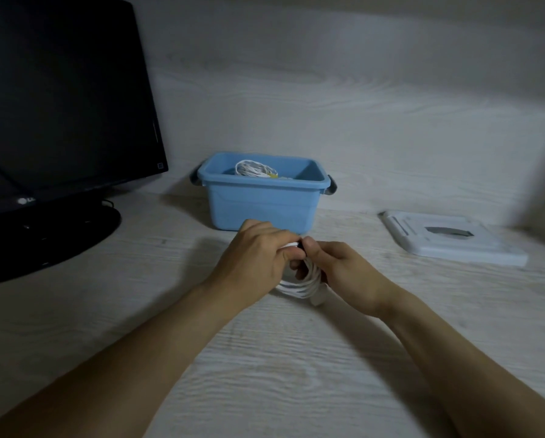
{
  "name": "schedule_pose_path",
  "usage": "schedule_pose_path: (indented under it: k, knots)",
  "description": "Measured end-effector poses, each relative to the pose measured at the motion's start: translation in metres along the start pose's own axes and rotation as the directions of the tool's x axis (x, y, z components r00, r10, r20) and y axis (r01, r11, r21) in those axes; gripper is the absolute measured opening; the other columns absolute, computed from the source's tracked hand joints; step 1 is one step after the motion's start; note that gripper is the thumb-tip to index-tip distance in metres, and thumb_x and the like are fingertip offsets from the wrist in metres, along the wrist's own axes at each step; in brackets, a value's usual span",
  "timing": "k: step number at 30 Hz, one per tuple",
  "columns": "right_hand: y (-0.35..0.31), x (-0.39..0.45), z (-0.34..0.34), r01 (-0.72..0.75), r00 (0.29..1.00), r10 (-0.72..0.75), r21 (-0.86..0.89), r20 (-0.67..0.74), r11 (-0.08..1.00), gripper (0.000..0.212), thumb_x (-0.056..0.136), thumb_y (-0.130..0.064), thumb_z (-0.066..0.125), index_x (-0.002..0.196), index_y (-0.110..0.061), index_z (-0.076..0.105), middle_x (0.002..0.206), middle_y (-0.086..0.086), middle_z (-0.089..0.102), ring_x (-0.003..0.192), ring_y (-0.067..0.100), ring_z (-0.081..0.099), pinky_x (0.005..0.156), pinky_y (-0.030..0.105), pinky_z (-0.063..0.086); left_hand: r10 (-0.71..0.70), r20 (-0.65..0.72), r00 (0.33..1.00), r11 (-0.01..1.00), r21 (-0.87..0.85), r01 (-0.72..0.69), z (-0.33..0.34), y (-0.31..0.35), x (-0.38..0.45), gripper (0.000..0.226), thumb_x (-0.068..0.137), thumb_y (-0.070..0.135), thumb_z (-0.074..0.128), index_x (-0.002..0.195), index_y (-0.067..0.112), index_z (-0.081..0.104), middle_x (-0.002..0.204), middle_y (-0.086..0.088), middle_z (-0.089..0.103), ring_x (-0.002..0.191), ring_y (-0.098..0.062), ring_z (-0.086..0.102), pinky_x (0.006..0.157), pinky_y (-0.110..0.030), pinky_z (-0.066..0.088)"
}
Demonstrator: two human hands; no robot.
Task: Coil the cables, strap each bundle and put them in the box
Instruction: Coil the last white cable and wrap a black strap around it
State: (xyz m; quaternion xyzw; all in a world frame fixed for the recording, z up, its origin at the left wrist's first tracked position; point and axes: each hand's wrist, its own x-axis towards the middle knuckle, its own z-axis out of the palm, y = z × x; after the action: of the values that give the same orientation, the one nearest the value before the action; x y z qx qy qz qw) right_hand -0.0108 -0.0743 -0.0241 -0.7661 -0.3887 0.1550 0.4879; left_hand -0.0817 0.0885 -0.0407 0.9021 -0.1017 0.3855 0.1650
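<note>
Just in front of the blue plastic box (261,200), both hands met over a coiled white cable (299,287) resting on the table (264,358). The left hand (258,251) gripped the top of the coil, fingers curled round it, while the right hand (340,267) pinched something small and dark there, probably the strap. Strapping seemed to be the step in hand. Another white bundle (253,168) already lay in the box. Next, the strap would need cinching before lifting the coil over the rim.
</note>
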Motion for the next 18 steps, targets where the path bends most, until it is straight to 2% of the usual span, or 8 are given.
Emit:
schedule_pose_path:
  k: [3, 5, 8, 9, 12, 14, 16, 18]
  knots:
    - [0.000, 0.001, 0.001, 0.072, 0.996, -0.076, -0.086, -0.046, 0.994, 0.048, 0.105, -0.038, 0.037, 0.084, -0.010, 0.070, 0.073, -0.010, 0.066, 0.065, -0.002, 0.058, 0.069, 0.014, 0.044, -0.074, 0.024, 0.997, 0.995, -0.061, 0.076, 0.001, 0.002, 0.001, 0.030, 0.091, 0.039, 0.051, 0.083, 0.018, 0.071, 0.072, 0.005, 0.068, 0.070, -0.015, 0.058, 0.075, -0.035, 0.043]
    - [0.001, 0.003, 0.009, 0.132, 0.980, -0.143, -0.087, -0.137, 0.987, 0.044, 0.107, -0.026, 0.039, 0.073, -0.014, 0.064, 0.067, -0.007, 0.061, 0.062, -0.003, 0.056, 0.068, 0.016, 0.044, -0.184, 0.080, 0.980, 0.950, -0.241, 0.198, 0.002, 0.004, 0.003, 0.024, 0.090, 0.037, 0.058, 0.084, 0.020, 0.073, 0.073, 0.007, 0.070, 0.073, -0.010, 0.063, 0.073, -0.033, 0.049]
    - [0.006, 0.009, 0.017, 0.165, 0.935, -0.171, -0.046, -0.310, 0.985, 0.046, 0.107, -0.019, 0.040, 0.067, -0.018, 0.062, 0.077, -0.002, 0.058, 0.079, 0.002, 0.060, 0.072, 0.009, 0.042, -0.269, 0.135, 0.954, 0.874, -0.382, 0.300, 0.003, 0.006, 0.008, 0.017, 0.089, 0.033, 0.065, 0.087, 0.019, 0.075, 0.075, 0.007, 0.072, 0.074, -0.006, 0.067, 0.072, -0.027, 0.052]
    - [0.005, 0.009, 0.017, 0.147, 0.934, -0.153, -0.042, -0.322, 0.988, 0.046, 0.107, -0.022, 0.040, 0.066, -0.018, 0.061, 0.078, 0.000, 0.059, 0.079, 0.007, 0.059, 0.073, 0.010, 0.041, -0.275, 0.135, 0.952, 0.870, -0.385, 0.306, 0.003, 0.006, 0.008, 0.016, 0.090, 0.031, 0.065, 0.084, 0.019, 0.074, 0.073, 0.007, 0.072, 0.073, -0.007, 0.067, 0.071, -0.027, 0.052]
    - [0.002, 0.009, 0.014, 0.123, 0.973, -0.104, 0.084, -0.208, 0.989, 0.049, 0.107, -0.023, 0.039, 0.070, -0.002, 0.062, 0.063, -0.004, 0.062, 0.061, 0.002, 0.054, 0.065, 0.010, 0.042, -0.294, 0.164, 0.942, 0.892, -0.308, 0.332, 0.003, 0.003, 0.006, 0.025, 0.092, 0.034, 0.060, 0.071, 0.022, 0.067, 0.069, 0.007, 0.069, 0.070, -0.007, 0.064, 0.071, -0.030, 0.051]
    - [0.007, 0.012, 0.012, 0.102, 0.967, -0.069, 0.122, -0.247, 0.987, 0.058, 0.106, -0.037, 0.037, 0.078, 0.004, 0.067, 0.070, 0.003, 0.069, 0.067, 0.007, 0.061, 0.073, 0.024, 0.050, -0.347, 0.179, 0.921, 0.887, -0.256, 0.384, 0.006, -0.004, 0.007, 0.029, 0.095, 0.031, 0.056, 0.067, 0.023, 0.060, 0.067, 0.007, 0.066, 0.070, -0.008, 0.062, 0.071, -0.031, 0.048]
    - [0.020, 0.018, 0.008, 0.043, 0.928, -0.008, 0.086, -0.372, 0.995, 0.062, 0.103, -0.055, 0.032, 0.087, -0.010, 0.071, 0.087, 0.008, 0.070, 0.083, 0.016, 0.067, 0.085, 0.038, 0.055, -0.436, 0.166, 0.884, 0.852, -0.240, 0.465, 0.006, -0.013, 0.008, 0.033, 0.099, 0.026, 0.050, 0.067, 0.023, 0.056, 0.066, 0.007, 0.065, 0.068, -0.009, 0.060, 0.072, -0.032, 0.045]
    - [0.030, 0.019, 0.004, -0.030, 0.894, 0.049, 0.050, -0.445, 0.998, 0.050, 0.101, -0.059, 0.030, 0.090, -0.029, 0.067, 0.106, 0.007, 0.064, 0.098, 0.021, 0.063, 0.095, 0.048, 0.051, -0.513, 0.153, 0.845, 0.800, -0.272, 0.535, 0.002, -0.022, 0.016, 0.037, 0.103, 0.023, 0.043, 0.068, 0.023, 0.054, 0.066, 0.008, 0.063, 0.066, -0.013, 0.059, 0.076, -0.035, 0.048]
